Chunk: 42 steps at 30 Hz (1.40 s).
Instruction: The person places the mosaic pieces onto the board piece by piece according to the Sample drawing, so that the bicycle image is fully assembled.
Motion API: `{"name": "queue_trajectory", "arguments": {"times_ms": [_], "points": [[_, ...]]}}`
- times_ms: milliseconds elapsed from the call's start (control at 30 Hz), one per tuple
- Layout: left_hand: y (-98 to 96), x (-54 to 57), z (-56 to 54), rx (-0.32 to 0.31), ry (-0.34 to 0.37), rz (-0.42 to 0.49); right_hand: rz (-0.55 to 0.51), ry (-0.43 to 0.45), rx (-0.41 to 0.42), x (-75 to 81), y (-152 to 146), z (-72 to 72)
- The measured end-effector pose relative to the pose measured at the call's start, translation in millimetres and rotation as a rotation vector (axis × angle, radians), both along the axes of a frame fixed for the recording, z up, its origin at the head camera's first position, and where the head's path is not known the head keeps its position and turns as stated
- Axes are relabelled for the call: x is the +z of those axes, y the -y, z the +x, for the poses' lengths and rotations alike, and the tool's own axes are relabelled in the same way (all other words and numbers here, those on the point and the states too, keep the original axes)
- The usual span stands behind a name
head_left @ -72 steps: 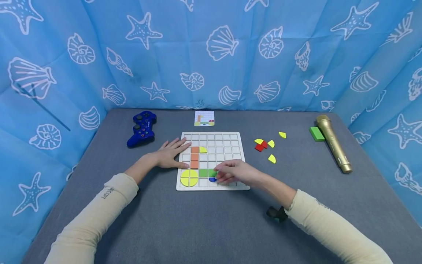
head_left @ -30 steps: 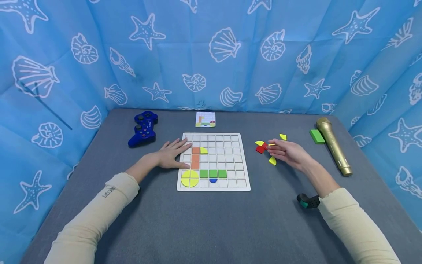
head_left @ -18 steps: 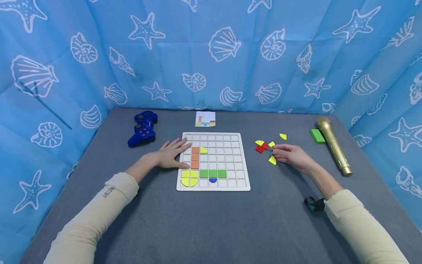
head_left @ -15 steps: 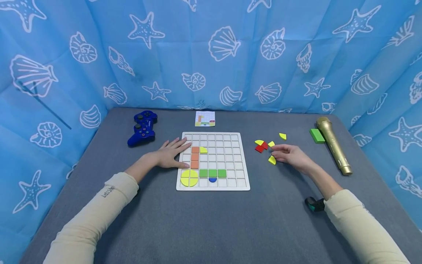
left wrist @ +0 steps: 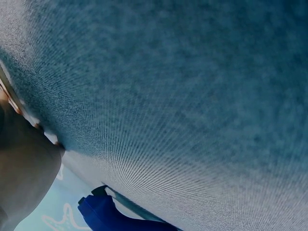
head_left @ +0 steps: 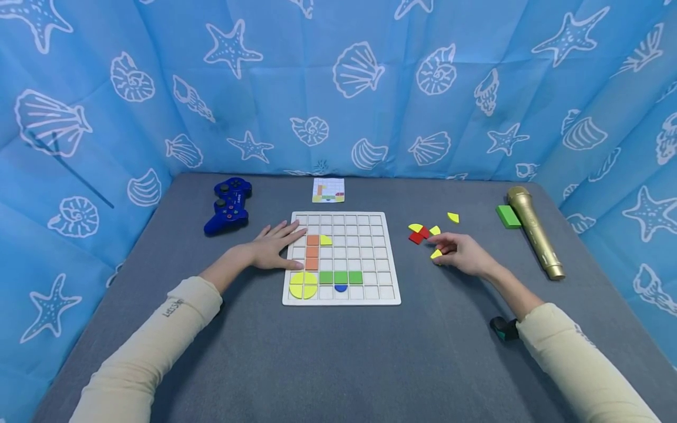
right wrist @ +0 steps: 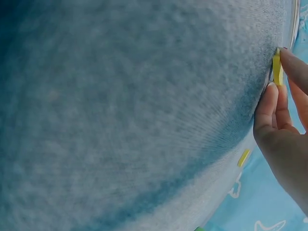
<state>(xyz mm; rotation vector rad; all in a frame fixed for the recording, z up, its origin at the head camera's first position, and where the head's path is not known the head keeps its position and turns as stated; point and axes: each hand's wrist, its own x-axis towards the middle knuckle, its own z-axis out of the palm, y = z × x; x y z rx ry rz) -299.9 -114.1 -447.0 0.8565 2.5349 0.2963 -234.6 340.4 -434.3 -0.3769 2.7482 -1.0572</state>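
A white grid board (head_left: 374, 253) lies mid-table. On it sit orange squares (head_left: 312, 251), green squares (head_left: 341, 277), a blue half-circle (head_left: 341, 288), a yellow circle of quarter pieces (head_left: 297, 291) and a single yellow quarter (head_left: 326, 240). My left hand (head_left: 272, 247) rests spread over the board's left edge. Right of the board, my right hand (head_left: 461, 253) pinches a yellow quarter-circle tile (head_left: 436, 254); the right wrist view shows this tile (right wrist: 276, 67) between thumb and fingertip. Close by lie red tiles (head_left: 416, 238) and other yellow quarters (head_left: 452, 217).
A small pattern card (head_left: 328, 190) lies behind the board. A blue game controller (head_left: 228, 205) is at the back left. Toward the right are a green block (head_left: 508, 217) and a gold microphone (head_left: 536, 232). A blue shell-patterned curtain (head_left: 338, 88) surrounds the table.
A third green square now sits on the board, where my right hand was earlier. That hand has moved right to the loose tiles and taken hold of a yellow quarter. The left hand stays put.
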Motion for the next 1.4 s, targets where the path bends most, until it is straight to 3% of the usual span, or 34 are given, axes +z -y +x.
{"name": "queue_trajectory", "arguments": {"times_ms": [233,667,967,1400], "points": [[0.2,-1.4,-0.5,0.001,0.006,0.001,0.019,0.013,-0.022,1.5,3,1.1],[0.7,-5.6,-3.7,0.006,-0.006,-0.005,-0.165,0.089,-0.024,11.1,24,0.9],[0.9,-1.1,0.1,-0.001,0.006,0.026,-0.271,0.152,0.038,10.3,50,-0.9],[0.3,-0.8,1.8,0.003,-0.008,0.008,-0.287,0.301,0.138,7.3,86,-5.0]]}}
